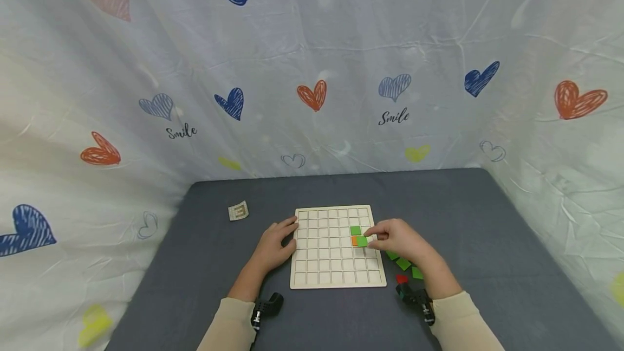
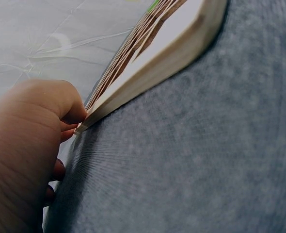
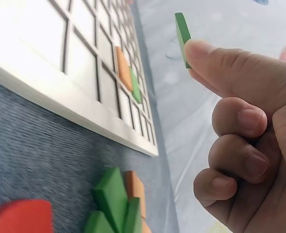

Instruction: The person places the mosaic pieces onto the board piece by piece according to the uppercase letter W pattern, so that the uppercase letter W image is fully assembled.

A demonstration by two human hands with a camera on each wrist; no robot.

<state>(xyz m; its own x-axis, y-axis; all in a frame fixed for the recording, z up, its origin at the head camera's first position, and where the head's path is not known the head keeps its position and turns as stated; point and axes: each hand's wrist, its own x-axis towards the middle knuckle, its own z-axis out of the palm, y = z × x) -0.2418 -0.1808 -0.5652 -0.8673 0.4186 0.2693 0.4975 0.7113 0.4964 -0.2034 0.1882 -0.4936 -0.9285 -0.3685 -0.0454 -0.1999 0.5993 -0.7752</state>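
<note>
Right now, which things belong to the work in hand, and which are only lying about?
Likely in the work:
board
held green tile
orange tile on board
green tile on board
loose pieces beside board

Likely just lying about:
pale square on the table

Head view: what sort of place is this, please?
Perhaps a curtained-off activity corner: a heart-printed sheet hangs behind and beside the grey table, which bears a gridded board and small tiles.

The board (image 1: 312,254) lies on the worktop (image 1: 439,205), two tiles (image 1: 355,230) on its right half, loose tiles (image 1: 403,263) to its right, a card (image 1: 238,210) far left, the curtain (image 1: 341,31) behind.
</note>
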